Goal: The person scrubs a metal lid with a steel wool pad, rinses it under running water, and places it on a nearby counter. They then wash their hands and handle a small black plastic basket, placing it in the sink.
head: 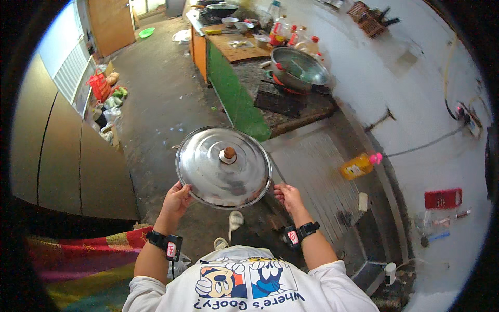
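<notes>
A round metal pot lid [210,171] with a brown knob is held up in front of me, above the floor. My left hand [178,199] grips its near left rim, thumb on top and fingers beneath. Beside the lid's right rim is my right hand [289,199], its fingers loosely curled; a narrow gap seems to separate the fingertips from the metal. Black straps with small boxes are on both wrists.
To the right lies a metal sink drainboard [312,175] with a yellow soap bottle [355,167]. Ahead, a large metal wok [300,68] sits on the stove counter, near several bottles [278,33]. Cabinets [70,163] line the left, with bags [99,85] on the floor beyond.
</notes>
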A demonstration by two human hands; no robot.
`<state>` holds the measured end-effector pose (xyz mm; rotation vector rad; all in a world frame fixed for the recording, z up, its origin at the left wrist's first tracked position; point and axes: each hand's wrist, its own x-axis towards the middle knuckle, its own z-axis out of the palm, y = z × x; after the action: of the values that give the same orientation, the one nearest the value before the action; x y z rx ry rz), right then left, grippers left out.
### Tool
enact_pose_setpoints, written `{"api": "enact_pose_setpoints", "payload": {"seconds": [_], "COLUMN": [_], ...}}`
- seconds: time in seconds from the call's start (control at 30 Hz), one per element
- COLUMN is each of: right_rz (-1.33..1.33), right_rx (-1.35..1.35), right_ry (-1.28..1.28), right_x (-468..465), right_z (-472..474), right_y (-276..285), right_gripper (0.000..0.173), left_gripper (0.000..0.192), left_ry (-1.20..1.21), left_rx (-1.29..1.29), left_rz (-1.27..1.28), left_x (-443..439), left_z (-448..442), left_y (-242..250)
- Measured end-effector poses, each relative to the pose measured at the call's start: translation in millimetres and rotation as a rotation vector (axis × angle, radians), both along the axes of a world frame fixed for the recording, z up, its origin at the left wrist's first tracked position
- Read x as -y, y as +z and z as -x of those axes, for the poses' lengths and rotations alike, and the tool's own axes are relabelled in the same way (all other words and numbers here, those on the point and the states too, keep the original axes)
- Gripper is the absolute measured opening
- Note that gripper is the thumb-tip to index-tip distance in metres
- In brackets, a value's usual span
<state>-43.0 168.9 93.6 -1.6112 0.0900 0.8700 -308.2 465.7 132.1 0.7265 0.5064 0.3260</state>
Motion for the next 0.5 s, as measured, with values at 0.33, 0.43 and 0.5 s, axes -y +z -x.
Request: {"api": "enact_pose_setpoints", "payload": {"seconds": [0.33, 0.43, 0.5], "right_rz": [-0.093, -0.136, -0.088], "right_rx": [0.86, 1.033, 1.065], "right_ry": [0.441, 0.636, 0.68], "right_x": [-222.7, -295.7, -347.7], "right_z": [-45.1, -66.3, -77.7], "right_y": [54.2, 81.5, 92.5], "right_gripper": [0.052, 0.061, 0.058], "left_gripper": [0.021, 0.02, 0.02], "left_ry": [0.162, 0.226, 0.191], "left_rx": [-0.132, -0.141, -0.111], "left_rz": [-0.077, -0.083, -0.093], "left_x": [-123.5, -156.7, -180.4], "left_z": [-36.3, -68.5, -75.4], "left_y": [13.7, 31.1, 38.9]}}
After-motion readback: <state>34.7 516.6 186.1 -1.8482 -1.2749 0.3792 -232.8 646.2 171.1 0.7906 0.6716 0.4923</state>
